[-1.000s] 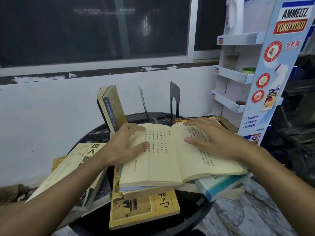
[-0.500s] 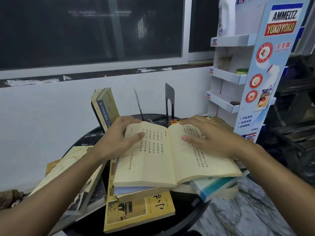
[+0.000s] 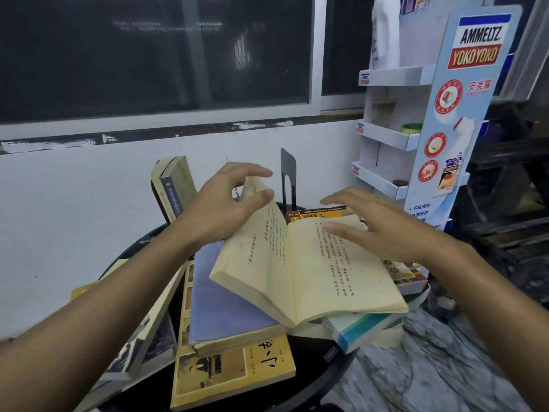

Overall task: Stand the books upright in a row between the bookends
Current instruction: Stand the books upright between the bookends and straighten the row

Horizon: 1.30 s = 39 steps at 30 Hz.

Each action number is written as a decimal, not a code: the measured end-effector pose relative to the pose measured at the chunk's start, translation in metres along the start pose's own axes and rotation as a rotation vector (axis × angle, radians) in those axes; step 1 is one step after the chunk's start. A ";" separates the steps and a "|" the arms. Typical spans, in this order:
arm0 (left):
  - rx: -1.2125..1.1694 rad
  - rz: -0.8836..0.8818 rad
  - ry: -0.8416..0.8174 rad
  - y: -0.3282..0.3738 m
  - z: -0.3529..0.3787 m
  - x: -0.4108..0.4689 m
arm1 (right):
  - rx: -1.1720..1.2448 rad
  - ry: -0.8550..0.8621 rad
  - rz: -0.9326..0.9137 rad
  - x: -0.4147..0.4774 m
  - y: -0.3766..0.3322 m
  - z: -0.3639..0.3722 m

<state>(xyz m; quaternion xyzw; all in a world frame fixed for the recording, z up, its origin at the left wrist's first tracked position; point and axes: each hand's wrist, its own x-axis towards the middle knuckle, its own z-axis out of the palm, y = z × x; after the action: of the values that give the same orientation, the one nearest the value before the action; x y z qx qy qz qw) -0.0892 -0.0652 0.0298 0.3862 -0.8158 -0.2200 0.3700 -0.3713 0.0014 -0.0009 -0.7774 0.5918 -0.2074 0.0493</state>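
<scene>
Books (image 3: 231, 373) lie heaped on a round black table (image 3: 315, 379), at least seven of them flat, with one leaning book (image 3: 175, 188) upright at the back and one open book (image 3: 312, 263) on top of the heap. The left hand (image 3: 219, 209) pinches that book's raised left pages between thumb and curled fingers, while the right hand (image 3: 383, 230) is held flat, fingers spread, over the right page. One black bookend (image 3: 288, 173) stands plainly in view behind them.

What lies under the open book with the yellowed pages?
A purple-blue cover, a white-and-teal book and a patterned book stick out from under the open book. How they stack beneath its pages is covered.
</scene>
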 end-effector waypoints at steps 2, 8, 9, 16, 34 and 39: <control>-0.011 0.037 -0.016 0.009 0.005 0.004 | -0.002 0.020 -0.009 -0.004 0.002 -0.005; -0.185 0.093 -0.115 0.024 0.028 0.007 | 0.046 0.093 -0.027 -0.020 0.006 -0.020; -0.212 0.098 -0.140 0.025 0.032 0.006 | 0.067 0.106 -0.027 -0.024 0.006 -0.021; -0.074 0.138 -0.286 0.007 0.063 0.001 | 0.081 0.053 0.007 -0.037 0.010 -0.010; 0.195 -0.051 -0.343 -0.036 0.072 -0.023 | -0.003 -0.121 -0.011 -0.018 0.030 0.029; 0.148 -0.046 -0.299 -0.036 0.078 -0.022 | 0.019 -0.085 -0.019 -0.015 0.031 0.034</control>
<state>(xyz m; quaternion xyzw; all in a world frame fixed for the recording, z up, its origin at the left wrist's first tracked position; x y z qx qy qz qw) -0.1232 -0.0632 -0.0519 0.3940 -0.8667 -0.2226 0.2100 -0.3893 0.0004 -0.0453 -0.7907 0.5796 -0.1803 0.0800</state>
